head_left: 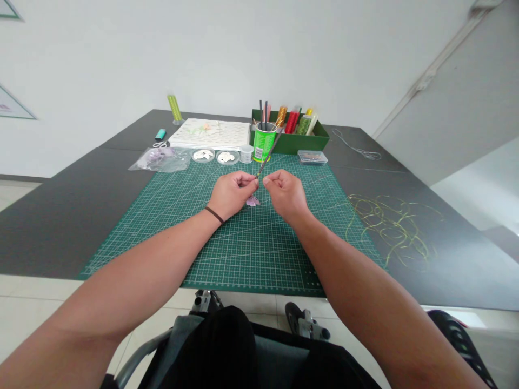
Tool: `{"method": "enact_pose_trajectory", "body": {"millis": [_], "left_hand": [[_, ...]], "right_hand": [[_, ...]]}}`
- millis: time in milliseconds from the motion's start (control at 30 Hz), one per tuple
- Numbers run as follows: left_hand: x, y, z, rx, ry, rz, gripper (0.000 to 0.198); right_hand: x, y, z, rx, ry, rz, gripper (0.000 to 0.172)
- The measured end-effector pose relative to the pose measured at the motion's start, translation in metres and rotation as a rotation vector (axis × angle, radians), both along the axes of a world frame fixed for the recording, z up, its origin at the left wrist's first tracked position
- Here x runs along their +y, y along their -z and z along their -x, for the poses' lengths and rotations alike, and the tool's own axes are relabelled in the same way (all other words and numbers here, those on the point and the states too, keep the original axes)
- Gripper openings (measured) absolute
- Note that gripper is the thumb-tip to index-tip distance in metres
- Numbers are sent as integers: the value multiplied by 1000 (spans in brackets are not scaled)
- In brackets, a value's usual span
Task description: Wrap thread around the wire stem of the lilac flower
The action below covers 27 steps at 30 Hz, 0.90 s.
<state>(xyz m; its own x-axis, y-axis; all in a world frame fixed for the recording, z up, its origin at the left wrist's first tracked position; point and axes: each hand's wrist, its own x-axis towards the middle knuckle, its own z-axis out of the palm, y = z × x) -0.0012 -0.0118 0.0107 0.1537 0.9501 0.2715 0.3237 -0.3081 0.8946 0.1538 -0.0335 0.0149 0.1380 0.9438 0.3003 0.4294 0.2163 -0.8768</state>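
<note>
Head view: our left grip (232,193) pinched a thin dark rod (270,154), right grip (285,194) clenched just beside it over the cutting mat (227,254).

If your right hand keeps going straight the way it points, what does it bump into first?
Your right hand points at the thin dark rod pinched by your left hand. It would probably meet the rod's lower end first, then those fingers, though depth is hard to judge here.
</note>
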Motion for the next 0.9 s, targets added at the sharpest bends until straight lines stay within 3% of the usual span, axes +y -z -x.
{"method": "enact_pose_trajectory", "body": {"millis": [233,900], "left_hand": [[0,-1,-2,-125,64,106,11],[2,1,-3,-91,100,109,12]], "right_hand": [[-1,-1,0,24,4,14,13],[3,2,-2,-13,13,20,14]]}}
